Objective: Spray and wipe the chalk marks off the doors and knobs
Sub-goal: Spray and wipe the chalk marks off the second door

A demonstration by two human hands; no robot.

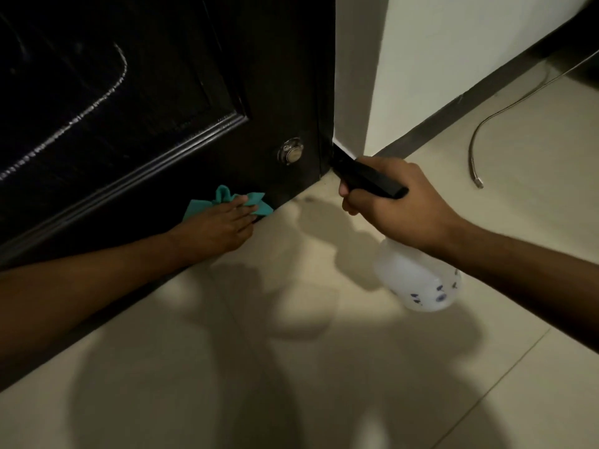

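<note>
Right hand (393,202) nearest, fingers curled round the black trigger head of a spray bottle (418,280); the white bottle hangs below the wrist over the tiled floor (324,367), nozzle aimed at the door's lower corner. Left hand (220,226) further in, fingers straight, pressing a teal cloth (223,197) flat against the bottom of the dark door (181,76). Round metal knob (290,152) just above the cloth. White chalk line (94,105) curves across the door panel higher up. Grey cable (486,124) on the floor by the wall (453,59).
</note>
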